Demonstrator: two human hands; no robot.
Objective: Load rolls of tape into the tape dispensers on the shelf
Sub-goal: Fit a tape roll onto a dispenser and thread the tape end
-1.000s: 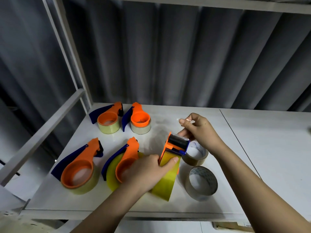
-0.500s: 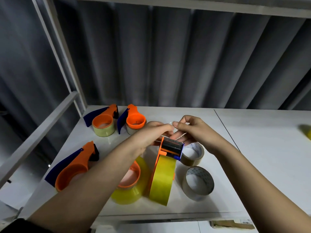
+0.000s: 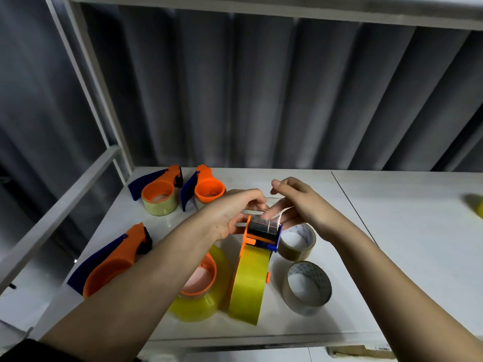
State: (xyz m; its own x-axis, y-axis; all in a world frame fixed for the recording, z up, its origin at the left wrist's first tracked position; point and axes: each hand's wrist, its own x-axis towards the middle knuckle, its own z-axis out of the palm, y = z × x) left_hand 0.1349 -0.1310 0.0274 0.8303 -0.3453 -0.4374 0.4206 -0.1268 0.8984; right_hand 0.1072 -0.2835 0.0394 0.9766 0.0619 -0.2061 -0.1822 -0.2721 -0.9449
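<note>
Clear tape end barely discernible between both hands' fingers.
</note>
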